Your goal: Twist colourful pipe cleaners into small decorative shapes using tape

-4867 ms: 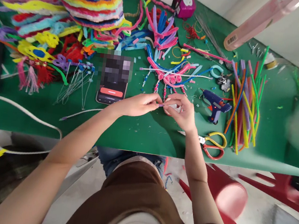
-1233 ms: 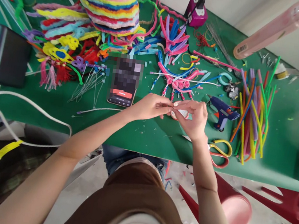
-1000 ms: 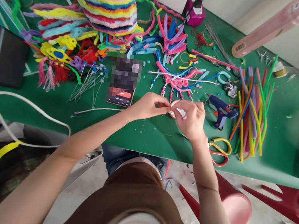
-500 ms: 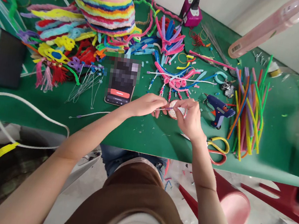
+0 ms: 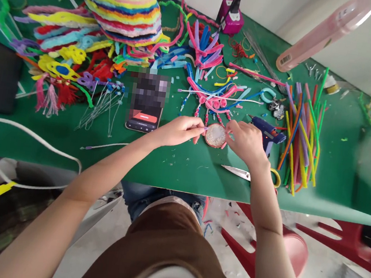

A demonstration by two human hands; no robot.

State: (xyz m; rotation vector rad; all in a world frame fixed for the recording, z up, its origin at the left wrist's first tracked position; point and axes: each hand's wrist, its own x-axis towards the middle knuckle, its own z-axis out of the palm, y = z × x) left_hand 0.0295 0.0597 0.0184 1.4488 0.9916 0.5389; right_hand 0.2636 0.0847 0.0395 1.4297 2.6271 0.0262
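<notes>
My left hand (image 5: 186, 130) pinches a thin beaded strand, and its small purple end (image 5: 206, 128) shows past the fingertips. Close by on the right is a round shallow dish (image 5: 215, 144) of tiny pale beads. At the dish's right edge my right hand (image 5: 246, 140) has its thumb and fingers pressed together; what is in them, if anything, is too small to make out. Behind the dish lie pink and blue fuzzy stems (image 5: 212, 101) with beaded ends. A white beaded strand (image 5: 225, 97) lies across them.
Near my right hand are a blue glue gun (image 5: 268, 131) and scissors (image 5: 239, 172), partly under my forearm. Bundled fuzzy stems (image 5: 303, 141) lie farther right. A phone (image 5: 142, 124), wires (image 5: 103, 105) and another strand (image 5: 102, 146) lie left. A striped fuzzy piece (image 5: 120, 7) stands behind.
My right hand has moved right, away from my left hand, uncovering the bead dish and the scissor blades. The strand no longer spans between both hands. The whole view has shifted slightly.
</notes>
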